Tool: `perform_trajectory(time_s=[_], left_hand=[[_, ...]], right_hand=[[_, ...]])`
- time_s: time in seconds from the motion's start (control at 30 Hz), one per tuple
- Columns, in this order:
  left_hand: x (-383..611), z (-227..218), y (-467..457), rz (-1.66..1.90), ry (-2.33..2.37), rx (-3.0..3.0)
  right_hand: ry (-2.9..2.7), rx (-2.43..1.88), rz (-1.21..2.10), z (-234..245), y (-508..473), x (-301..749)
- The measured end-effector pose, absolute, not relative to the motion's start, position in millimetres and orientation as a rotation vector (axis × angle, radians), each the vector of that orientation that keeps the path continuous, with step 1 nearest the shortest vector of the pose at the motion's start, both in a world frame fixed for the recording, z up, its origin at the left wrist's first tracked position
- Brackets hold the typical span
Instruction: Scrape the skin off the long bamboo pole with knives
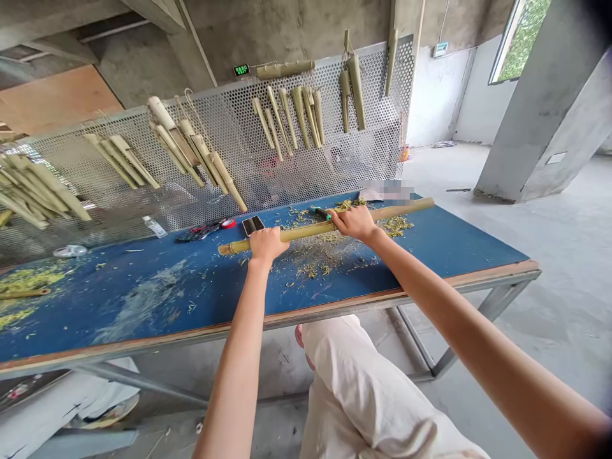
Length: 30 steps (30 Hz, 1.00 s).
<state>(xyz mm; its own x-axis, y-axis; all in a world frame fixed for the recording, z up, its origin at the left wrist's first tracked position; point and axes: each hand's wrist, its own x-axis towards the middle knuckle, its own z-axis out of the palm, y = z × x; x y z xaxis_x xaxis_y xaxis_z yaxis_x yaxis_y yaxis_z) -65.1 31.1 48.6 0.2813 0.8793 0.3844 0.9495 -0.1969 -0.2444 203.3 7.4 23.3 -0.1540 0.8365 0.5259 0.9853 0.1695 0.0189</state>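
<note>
A long bamboo pole [308,231] lies across the blue workbench, its left end near me and its right end toward the back right corner. My left hand [268,244] is closed around the pole close to its left end. Farther along, my right hand [354,223] is closed at the pole, with a tool with a black and green handle [322,213] sticking out on its thumb side. The tool's working part is hidden, so its kind does not show. Yellow-green shavings [313,271] lie on the bench below and behind the pole.
On the blue workbench [143,319] are a phone [253,224], red tape [228,224], black-handled tools [198,231], a clear bottle [154,226] and a flat blade [371,195]. Bamboo pieces [301,115] hang on the perforated metal panel [229,146] behind. A concrete pillar [535,127] stands right.
</note>
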Motion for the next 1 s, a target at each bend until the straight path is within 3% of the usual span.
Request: perform_trajectory(time_s=[0.8,1.0], left_hand=[[-73,51,29,-0.211,-1.669,-2.092],[-77,48,29,-0.168,-1.678,-2.096]], right_hand=[[-1.990,-1.851,-0.511,24,5,221],[-2.280,-1.716,-0.550,19,2,215]])
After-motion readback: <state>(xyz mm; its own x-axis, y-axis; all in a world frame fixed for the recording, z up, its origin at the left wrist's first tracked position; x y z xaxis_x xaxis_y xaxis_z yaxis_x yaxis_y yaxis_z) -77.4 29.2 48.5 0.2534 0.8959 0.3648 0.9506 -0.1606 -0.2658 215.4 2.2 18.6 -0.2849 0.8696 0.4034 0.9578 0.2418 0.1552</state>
